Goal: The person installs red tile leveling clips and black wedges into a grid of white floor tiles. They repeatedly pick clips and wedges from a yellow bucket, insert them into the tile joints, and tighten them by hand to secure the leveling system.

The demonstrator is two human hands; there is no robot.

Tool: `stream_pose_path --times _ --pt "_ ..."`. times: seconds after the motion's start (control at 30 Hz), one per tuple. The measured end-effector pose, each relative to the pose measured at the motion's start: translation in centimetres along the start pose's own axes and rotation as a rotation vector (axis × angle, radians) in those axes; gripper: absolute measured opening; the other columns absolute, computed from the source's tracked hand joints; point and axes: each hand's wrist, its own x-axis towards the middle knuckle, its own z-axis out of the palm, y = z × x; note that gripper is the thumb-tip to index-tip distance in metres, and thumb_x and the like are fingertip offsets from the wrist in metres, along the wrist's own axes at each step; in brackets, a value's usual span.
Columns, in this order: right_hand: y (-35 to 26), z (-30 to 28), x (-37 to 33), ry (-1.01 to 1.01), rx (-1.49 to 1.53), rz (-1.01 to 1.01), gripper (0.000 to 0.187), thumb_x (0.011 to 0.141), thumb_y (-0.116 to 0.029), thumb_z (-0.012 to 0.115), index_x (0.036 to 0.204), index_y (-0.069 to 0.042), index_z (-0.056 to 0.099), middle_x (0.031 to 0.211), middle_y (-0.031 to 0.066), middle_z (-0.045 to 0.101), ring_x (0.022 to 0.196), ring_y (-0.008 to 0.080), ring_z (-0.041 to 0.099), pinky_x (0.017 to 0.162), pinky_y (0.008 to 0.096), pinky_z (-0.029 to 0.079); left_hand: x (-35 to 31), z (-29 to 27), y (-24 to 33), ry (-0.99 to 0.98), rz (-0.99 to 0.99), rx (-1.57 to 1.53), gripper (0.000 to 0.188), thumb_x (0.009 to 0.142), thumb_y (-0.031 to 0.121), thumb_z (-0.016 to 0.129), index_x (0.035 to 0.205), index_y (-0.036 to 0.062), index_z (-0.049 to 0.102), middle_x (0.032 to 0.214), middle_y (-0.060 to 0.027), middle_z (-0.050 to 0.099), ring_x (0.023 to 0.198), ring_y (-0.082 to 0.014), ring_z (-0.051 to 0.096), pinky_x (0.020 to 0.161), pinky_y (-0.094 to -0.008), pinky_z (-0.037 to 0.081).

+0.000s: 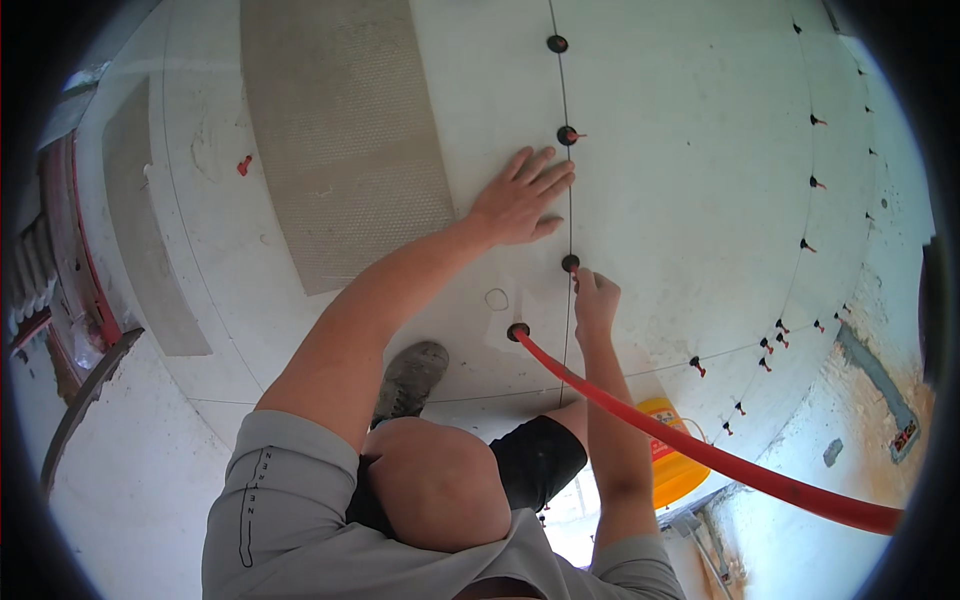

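Note:
My left hand [517,203] lies flat on a large pale tile [490,90], fingers spread, their tips at the thin joint line. My right hand [596,303] is closed in a pinch at a black round tile leveling spacer [570,263] on the same joint; the part between the fingers is mostly hidden. Farther along the joint are a leveling spacer with a red handle [567,136] and another black spacer [557,44]. A long red band or hose [640,418] runs from beside a black disc [517,331], passing over my right forearm toward the lower right.
A grey-brown textured strip [345,130] lies left of my hand, with a loose red piece [244,165] beyond it. Several red-and-black spacers [697,366] line the joints at right. A yellow bucket [680,470] stands by my right forearm. My shoe [412,378] rests on the tiles.

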Motion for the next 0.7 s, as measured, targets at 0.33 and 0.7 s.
stream_pose_path --times 0.33,0.7 --pt "-1.2 1.3 -1.6 -0.007 0.896 0.626 0.027 0.090 -0.023 0.055 0.068 -0.010 0.047 0.056 -0.0015 0.034 0.043 0.0139 0.030 0.044 0.0292 0.026 -1.4 -1.2 -0.1 0.013 0.072 -0.167 0.066 0.087 0.045 0.062 0.141 0.0105 0.046 0.148 -0.0026 0.043 0.139 -0.0303 0.032 0.118 -0.0510 0.018" --pt "-2.7 -0.5 0.2 -0.064 -1.113 -0.651 0.035 0.091 -0.028 0.059 0.066 -0.003 0.061 0.059 0.0125 0.059 0.058 0.0353 0.061 0.054 0.0468 0.048 -7.3 -4.9 -13.1 0.228 -0.586 0.155 0.061 0.097 0.044 0.045 0.144 0.0057 0.040 0.152 -0.0119 0.037 0.142 -0.0358 0.025 0.118 -0.0518 0.012"
